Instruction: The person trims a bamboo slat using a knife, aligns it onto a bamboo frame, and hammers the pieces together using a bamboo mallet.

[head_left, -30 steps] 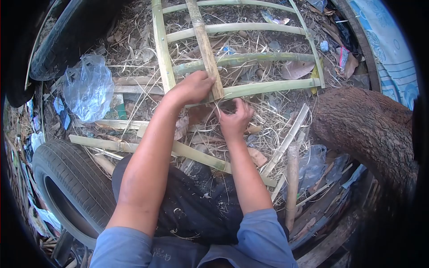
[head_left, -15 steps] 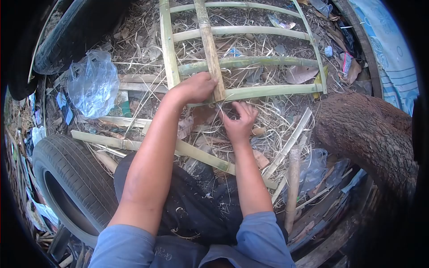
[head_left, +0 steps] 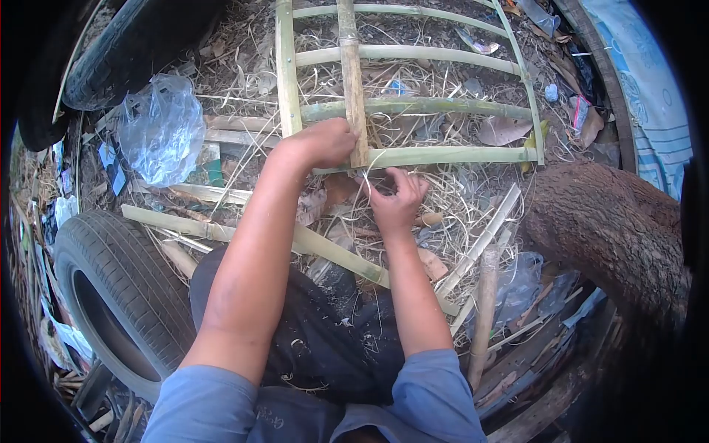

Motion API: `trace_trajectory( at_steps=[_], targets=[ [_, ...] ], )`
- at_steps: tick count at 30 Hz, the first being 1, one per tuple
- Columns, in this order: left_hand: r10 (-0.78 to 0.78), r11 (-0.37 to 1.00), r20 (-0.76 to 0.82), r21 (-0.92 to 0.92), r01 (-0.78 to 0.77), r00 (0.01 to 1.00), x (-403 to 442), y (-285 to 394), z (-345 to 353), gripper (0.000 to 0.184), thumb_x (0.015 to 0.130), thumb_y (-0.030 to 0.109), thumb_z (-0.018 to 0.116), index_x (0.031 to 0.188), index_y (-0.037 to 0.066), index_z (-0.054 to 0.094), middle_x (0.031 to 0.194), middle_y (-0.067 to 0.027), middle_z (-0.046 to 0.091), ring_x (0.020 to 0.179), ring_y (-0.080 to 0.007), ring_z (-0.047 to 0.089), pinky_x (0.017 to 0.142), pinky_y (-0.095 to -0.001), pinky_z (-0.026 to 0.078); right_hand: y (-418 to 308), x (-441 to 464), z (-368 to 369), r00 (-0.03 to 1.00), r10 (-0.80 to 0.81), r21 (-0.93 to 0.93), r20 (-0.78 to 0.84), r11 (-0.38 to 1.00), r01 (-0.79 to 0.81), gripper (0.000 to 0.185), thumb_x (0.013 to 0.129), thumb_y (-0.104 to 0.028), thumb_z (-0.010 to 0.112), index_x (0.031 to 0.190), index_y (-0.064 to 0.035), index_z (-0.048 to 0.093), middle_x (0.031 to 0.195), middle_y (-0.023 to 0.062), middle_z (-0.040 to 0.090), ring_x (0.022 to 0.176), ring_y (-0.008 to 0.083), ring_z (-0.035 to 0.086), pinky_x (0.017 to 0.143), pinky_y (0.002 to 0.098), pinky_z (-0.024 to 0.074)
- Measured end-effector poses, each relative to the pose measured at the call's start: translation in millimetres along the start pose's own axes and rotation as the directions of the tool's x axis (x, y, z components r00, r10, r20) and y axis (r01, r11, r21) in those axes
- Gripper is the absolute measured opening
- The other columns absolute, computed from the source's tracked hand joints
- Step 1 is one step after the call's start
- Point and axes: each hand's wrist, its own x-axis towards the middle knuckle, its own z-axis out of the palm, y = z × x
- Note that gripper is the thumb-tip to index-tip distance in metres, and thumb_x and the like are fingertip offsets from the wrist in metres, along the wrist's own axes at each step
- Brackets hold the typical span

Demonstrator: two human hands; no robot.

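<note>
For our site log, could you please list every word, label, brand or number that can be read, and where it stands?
Dark cloth at the waist: pale script, perhaps starting with "G", the rest too blurred to read.
Pink-edged wrapper: any print is too small to read.
Lower tyre: no legible lettering.
No word reads in full.

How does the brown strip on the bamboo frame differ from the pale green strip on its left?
The brown strip is mottled; the pale green strip looks smoother and fresher. The left hand grips the brown strip near its lower end, which is in view; the wrist hides the pale green strip's lower end. Both are long and lie nearly parallel.
</note>
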Motion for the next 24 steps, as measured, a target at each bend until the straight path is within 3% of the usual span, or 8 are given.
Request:
trace_trajectory(
  at_steps=[7,14,17,18,20,22,24],
  targets=[
    [0.050,0.999,-0.014,-0.005,-0.050,0.999,1,3,3,0.044,0.102,0.036,0.045,0.112,-0.003,0.062,0.107,-0.0262,0.067,0.103,-0.0409,0.064,0.089,-0.0457,0.047,-1,0,-2,1.000,0.010,-0.015,0.028,1.000,-0.010,0.043,0.064,-0.038,0.088,0.084,-0.0067,0.066,0.080,0.0050,0.065,0.077,0.0248,0.059,0.082,0.0384,0.0378],
    [0.044,0.999,0.006,-0.015,-0.043,0.999,-1,6,1,0.045,0.102,0.037,0.043,0.114,-0.002,0.061,0.114,-0.0267,0.065,0.109,-0.0428,0.060,0.093,-0.0463,0.046,-7,3,-9,0.995,0.067,-0.020,0.077,0.998,-0.066,0.043,0.065,-0.034,0.088,0.088,-0.0045,0.067,0.083,0.0062,0.066,0.081,0.0257,0.060,0.083,0.0389,0.0387],
    [0.028,0.999,0.019,-0.017,-0.028,0.999,-5,9,-4,0.045,0.103,0.037,0.043,0.116,-0.002,0.061,0.116,-0.0270,0.064,0.111,-0.0422,0.060,0.094,-0.0464,0.045,-11,-1,-20,0.971,0.192,0.091,0.143,0.974,-0.206,0.033,0.071,-0.014,0.079,0.099,-0.0013,0.069,0.087,0.0096,0.067,0.083,0.0275,0.061,0.087,0.0402,0.0443],
    [0.028,0.999,0.040,-0.020,-0.027,0.999,-9,13,-8,0.046,0.103,0.035,0.041,0.117,-0.004,0.061,0.120,-0.0273,0.062,0.114,-0.0417,0.059,0.098,-0.0458,0.045,-14,0,-26,0.972,0.184,0.094,0.147,0.975,-0.199,0.033,0.071,-0.014,0.079,0.099,-0.0013,0.069,0.087,0.0096,0.067,0.083,0.0275,0.061,0.087,0.0402,0.0443],
    [0.017,1.000,0.065,-0.026,-0.016,0.998,-11,14,-7,0.048,0.103,0.033,0.038,0.118,-0.006,0.061,0.124,-0.0276,0.061,0.118,-0.0412,0.058,0.101,-0.0451,0.044,-25,2,-39,0.857,0.434,0.057,0.279,0.883,-0.466,0.028,0.073,-0.010,0.076,0.100,-0.0040,0.070,0.090,0.0105,0.067,0.084,0.0280,0.062,0.083,0.0391,0.0474],
    [0.002,0.999,0.056,-0.033,0.000,0.998,-9,13,-5,0.048,0.102,0.033,0.039,0.118,-0.006,0.061,0.124,-0.0277,0.061,0.118,-0.0407,0.058,0.101,-0.0450,0.044,-33,5,-47,0.860,0.447,0.052,0.246,0.880,-0.473,0.026,0.075,-0.011,0.074,0.099,-0.0052,0.070,0.091,0.0113,0.067,0.082,0.0286,0.062,0.079,0.0399,0.0489],
    [0.011,0.999,0.060,-0.039,-0.008,0.998,-11,14,-7,0.047,0.102,0.033,0.039,0.118,-0.005,0.061,0.124,-0.0275,0.061,0.118,-0.0403,0.058,0.101,-0.0447,0.044,-49,19,-62,0.955,0.286,-0.049,0.080,0.958,-0.283,0.026,0.076,-0.012,0.074,0.100,-0.0043,0.070,0.090,0.0113,0.066,0.083,0.0290,0.062,0.079,0.0422,0.0493]
  ],
)
